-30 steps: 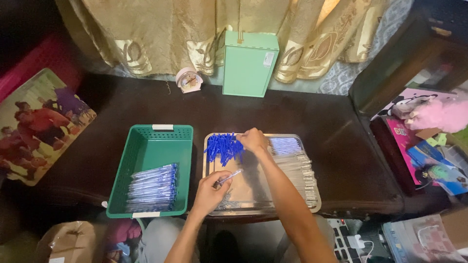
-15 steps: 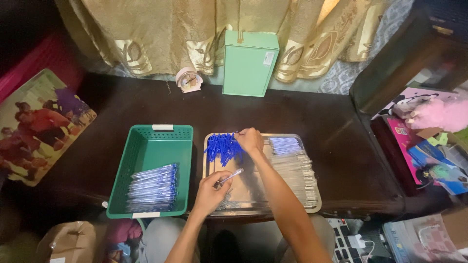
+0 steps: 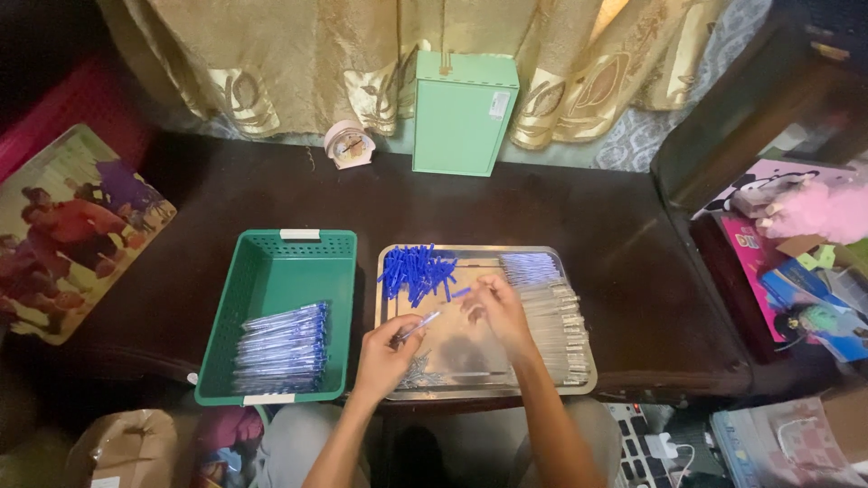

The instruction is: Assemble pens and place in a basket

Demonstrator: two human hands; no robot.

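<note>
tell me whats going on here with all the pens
A person sits at a dark table, working over a metal tray. The left hand holds a clear pen barrel. The right hand is beside the pile of blue caps, its fingers pinched on something too small to tell. Clear barrels lie along the tray's right side. Finished-looking pens are stacked in the green basket.

Clear pen barrel (image 3: 418, 325) sits slanted in the left hand (image 3: 384, 352), tip pointing up-right over the silver tray (image 3: 579, 387). Right hand (image 3: 495, 305) hovers mid-tray with fingers pinched, just beside the pile of blue caps (image 3: 416, 269) heaped loosely in the tray's far-left corner.
</note>
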